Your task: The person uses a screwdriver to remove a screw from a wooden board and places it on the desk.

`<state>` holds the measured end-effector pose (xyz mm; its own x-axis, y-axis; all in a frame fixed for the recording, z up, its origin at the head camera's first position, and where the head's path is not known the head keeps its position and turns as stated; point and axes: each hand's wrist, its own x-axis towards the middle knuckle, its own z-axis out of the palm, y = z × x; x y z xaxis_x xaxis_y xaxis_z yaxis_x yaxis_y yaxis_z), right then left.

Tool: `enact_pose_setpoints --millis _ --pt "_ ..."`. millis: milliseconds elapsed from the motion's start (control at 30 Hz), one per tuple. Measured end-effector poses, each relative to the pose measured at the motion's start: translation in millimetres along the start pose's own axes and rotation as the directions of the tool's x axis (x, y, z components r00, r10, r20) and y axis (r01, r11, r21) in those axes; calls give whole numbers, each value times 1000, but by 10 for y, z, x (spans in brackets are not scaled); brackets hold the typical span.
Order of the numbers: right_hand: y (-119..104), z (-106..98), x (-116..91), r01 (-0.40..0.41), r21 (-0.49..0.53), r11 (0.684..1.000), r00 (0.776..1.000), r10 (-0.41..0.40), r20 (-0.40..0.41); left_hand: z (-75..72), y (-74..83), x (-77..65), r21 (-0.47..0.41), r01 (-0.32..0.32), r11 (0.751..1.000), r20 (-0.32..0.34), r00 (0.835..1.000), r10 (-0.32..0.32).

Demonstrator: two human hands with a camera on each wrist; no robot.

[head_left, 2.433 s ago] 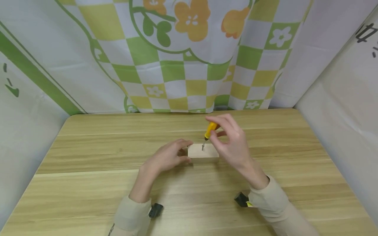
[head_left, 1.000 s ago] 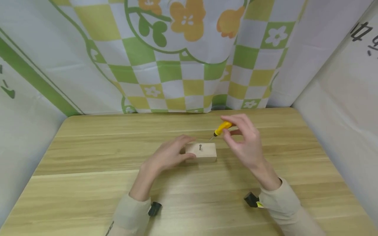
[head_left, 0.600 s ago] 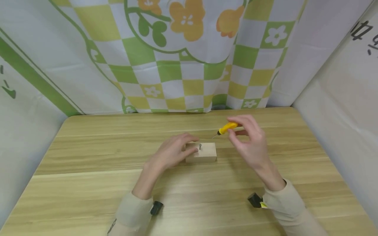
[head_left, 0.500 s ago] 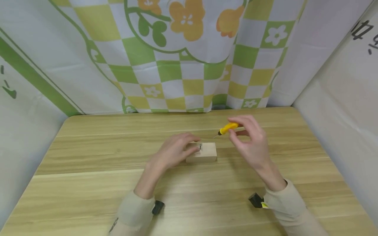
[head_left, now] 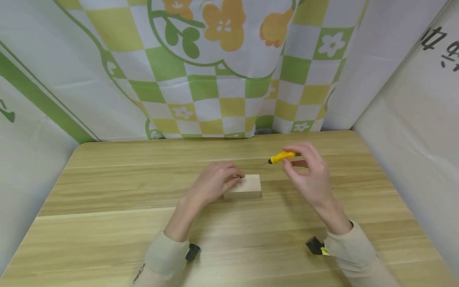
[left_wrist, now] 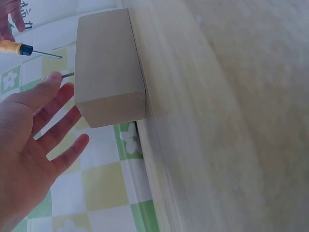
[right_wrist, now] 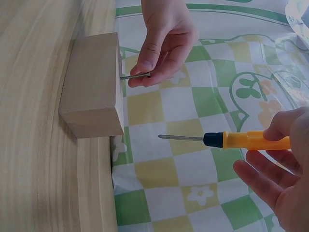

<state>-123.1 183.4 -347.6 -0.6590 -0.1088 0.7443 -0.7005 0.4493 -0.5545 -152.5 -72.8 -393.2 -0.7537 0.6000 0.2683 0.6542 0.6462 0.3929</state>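
Note:
A pale wooden block [head_left: 247, 187] lies on the table, with a screw [right_wrist: 135, 76] standing out of its top face. My left hand [head_left: 216, 181] is over the block's left part, and its thumb and forefinger pinch the screw. In the head view those fingers mostly cover the screw; the right wrist view shows its shank and head. My right hand [head_left: 311, 177] holds a screwdriver [right_wrist: 241, 140] by its yellow handle between thumb and fingers. Its metal tip points left towards the block and stays apart from both block and screw.
The wood-grain table [head_left: 107, 239] reaches back to a checked, flowered curtain [head_left: 229, 87]. White sheeting [head_left: 405, 119] hangs along the right side, and more on the left. A black wrist camera [head_left: 314, 245] sits at my right cuff, another at the left.
My right hand has drawn the screwdriver off the screw, up and right, tilting it flatter. My left hand has moved from the block's left end onto the screw and now pinches it.

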Motion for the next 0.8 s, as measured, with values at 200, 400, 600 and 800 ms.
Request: enact_pose_setpoints --millis 200,400,600,800 --pt "39 -42 -47 1 -14 1000 1000 -1 -2 1 22 12 -11 29 1000 3 1000 -29" --pt "51 -95 -93 -53 -55 997 998 54 15 17 52 30 -30 61 998 8 998 -61" --pt "72 -115 -120 -59 -77 995 998 60 17 36 58 42 -39 79 996 -18 997 -80" --pt "103 -129 -146 -66 -80 995 998 67 8 44 50 43 -49 115 992 -24 993 -117"
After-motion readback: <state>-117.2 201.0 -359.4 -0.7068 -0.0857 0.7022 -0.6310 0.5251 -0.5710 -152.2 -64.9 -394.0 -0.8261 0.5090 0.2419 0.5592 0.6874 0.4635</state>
